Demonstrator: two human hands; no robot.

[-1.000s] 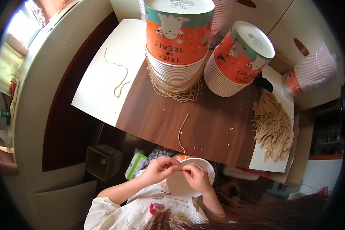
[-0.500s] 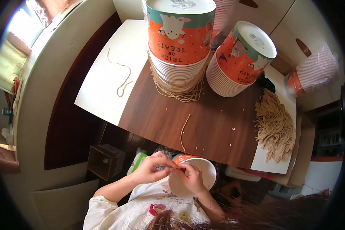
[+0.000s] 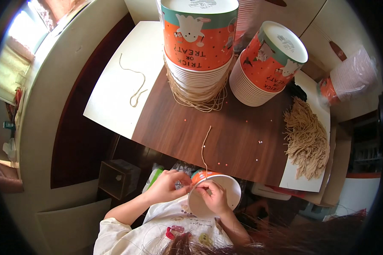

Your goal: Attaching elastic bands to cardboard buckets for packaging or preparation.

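An orange and green paper bucket (image 3: 230, 191) rests tilted in my lap, its white inside showing. A thin tan cord (image 3: 203, 153) runs from the tabletop over the table's front edge to the bucket's rim. Close to that rim, my left hand (image 3: 170, 187) pinches the cord with thumb and fingers together. My right hand (image 3: 213, 197) reaches partly over the bucket's mouth, its thumb and forefinger closed on the cord beside the left fingertips. The fingers mostly hide the bit of cord between them.
On the brown and white table (image 3: 178, 131) stand two upside-down stacks of paper buckets, a tall one (image 3: 198, 46) ringed with cord and a shorter one (image 3: 264, 63). A tan cord bundle (image 3: 307, 138) lies at right, one loose cord (image 3: 142, 80) at left. Wrapped buckets (image 3: 349, 78) stand far right.
My fingertips have drawn slightly apart at the bucket's rim, with a bit of cord now showing between them. The bucket and the cord on the table lie almost as before.
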